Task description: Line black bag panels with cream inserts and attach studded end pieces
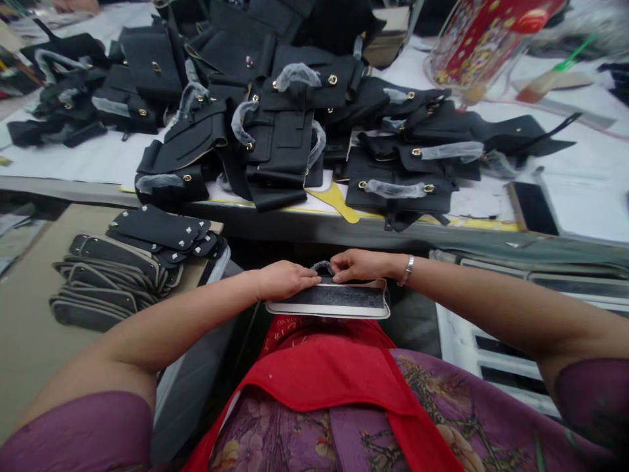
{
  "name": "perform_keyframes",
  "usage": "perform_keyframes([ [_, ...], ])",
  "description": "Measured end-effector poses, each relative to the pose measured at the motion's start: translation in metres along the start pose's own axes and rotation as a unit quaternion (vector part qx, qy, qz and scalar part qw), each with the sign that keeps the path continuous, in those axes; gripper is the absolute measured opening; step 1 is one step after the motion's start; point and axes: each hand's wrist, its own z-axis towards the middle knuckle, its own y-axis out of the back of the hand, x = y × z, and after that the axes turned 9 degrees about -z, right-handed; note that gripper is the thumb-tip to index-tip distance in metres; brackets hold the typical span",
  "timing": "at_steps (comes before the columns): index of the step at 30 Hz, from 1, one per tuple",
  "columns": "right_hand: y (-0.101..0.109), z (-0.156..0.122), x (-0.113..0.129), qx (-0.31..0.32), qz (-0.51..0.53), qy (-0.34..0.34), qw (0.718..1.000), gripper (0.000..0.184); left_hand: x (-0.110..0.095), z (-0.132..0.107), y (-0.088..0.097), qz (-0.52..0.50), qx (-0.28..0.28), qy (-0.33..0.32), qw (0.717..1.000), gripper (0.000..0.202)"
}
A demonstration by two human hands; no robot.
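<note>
Above my lap is a bag piece [339, 298] with a dark grey face and a pale border, its long side facing me. A small plastic-wrapped handle [322, 265] rises from its far edge. My left hand [287, 280] grips the piece's left part, fingers reaching along the far edge to the handle's base; its thumb is hidden. My right hand [356, 265] is closed, thumb and forefinger pinching at the handle's right end. The exact spot between those fingers is hidden.
Black bags [289, 131] with wrapped handles crowd the table ahead. A yellow tool [337, 200] and a phone [533, 208] lie near its front edge. Stacked bag panels [105, 282] sit on cardboard at left; a white tray [449, 341] with dark strips stands at right.
</note>
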Motion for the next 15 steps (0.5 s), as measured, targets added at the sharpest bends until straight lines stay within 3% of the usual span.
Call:
perform_keyframes([
  [10, -0.013, 0.077, 0.042, 0.007, -0.033, 0.062, 0.998, 0.020, 0.012, -0.062, -0.003, 0.009, 0.010, 0.061, 0.998, 0.042],
  [13, -0.015, 0.079, 0.047, -0.012, -0.055, 0.064, 0.996, 0.019, 0.007, -0.066, -0.001, 0.013, 0.018, 0.085, 0.996, 0.043],
  [15, -0.011, 0.062, 0.039, -0.019, -0.072, 0.051, 0.996, 0.018, 0.003, -0.065, -0.001, 0.027, 0.026, 0.102, 0.994, 0.043],
])
